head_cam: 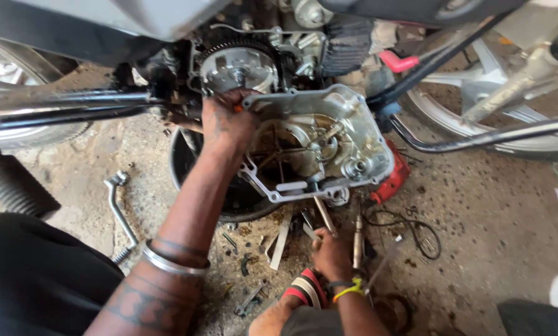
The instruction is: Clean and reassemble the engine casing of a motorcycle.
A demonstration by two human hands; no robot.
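Observation:
My left hand (228,124) grips the upper left edge of a silver engine side cover (319,146), holding it tilted with its inner side facing me, just below the motorcycle's exposed toothed flywheel (238,65). My right hand (332,252), with a yellow band on the wrist, is low on the dirty ground among scattered tools. Its fingers are closed around a slim metal rod (324,214). A screwdriver (358,239) lies just to the right of this hand.
A black round basin (181,167) sits on the ground under the engine. A bent metal lever (120,211) lies to the left and a black cable (419,233) to the right. A red part (392,179) rests beside the cover. A wheel (478,106) stands at right.

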